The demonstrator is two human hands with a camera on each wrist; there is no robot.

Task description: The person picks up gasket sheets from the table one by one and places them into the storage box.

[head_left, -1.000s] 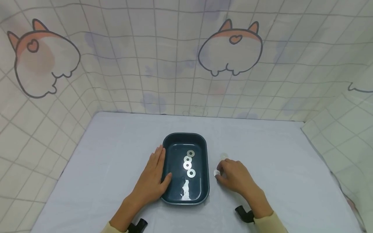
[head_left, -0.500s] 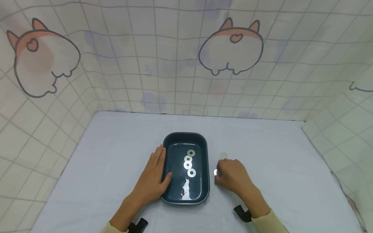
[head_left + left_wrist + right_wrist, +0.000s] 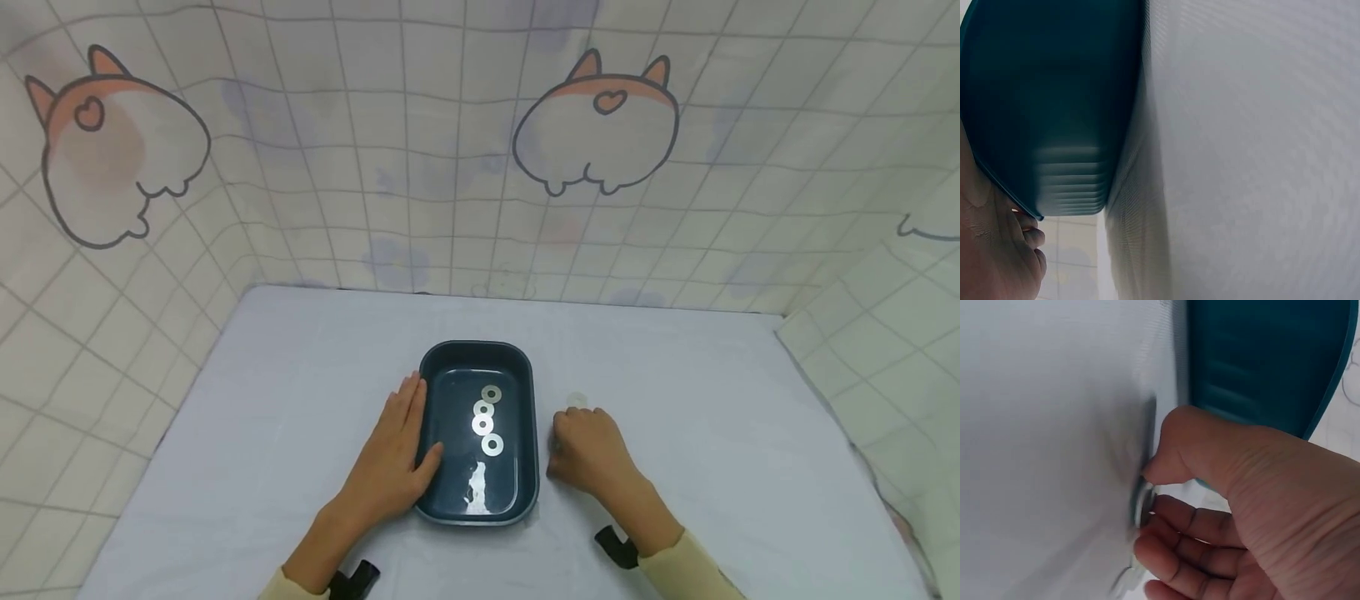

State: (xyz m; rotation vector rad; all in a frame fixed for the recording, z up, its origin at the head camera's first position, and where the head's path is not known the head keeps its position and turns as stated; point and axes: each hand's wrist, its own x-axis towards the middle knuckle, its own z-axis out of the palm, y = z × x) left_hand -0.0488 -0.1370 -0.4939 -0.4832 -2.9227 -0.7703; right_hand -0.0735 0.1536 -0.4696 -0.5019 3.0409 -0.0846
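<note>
A dark teal tray (image 3: 517, 500) stands on the white table, several flat metal washers (image 3: 492, 444) lying in a staggered line on its floor. My left hand (image 3: 386, 467) rests along its left side, fingers straight against the outer wall and thumb over the rim. To the right of the tray, my right hand (image 3: 592, 454) is down at the cloth. In the right wrist view its thumb and fingertips pinch a washer (image 3: 1143, 504) by the edges; the head view hides this washer behind the hand. Just beyond the fingers another pale washer (image 3: 576, 400) lies on the cloth.
The white cloth (image 3: 712, 400) covers the table. A tiled-pattern curtain (image 3: 420, 208) with cartoon animals hangs behind and at both sides. Black wrist mounts (image 3: 617, 546) sit below both hands.
My right hand has shifted slightly left towards the tray, its fingers drawing in round the washer until the head view loses sight of it. The left hand and tray stay put.
</note>
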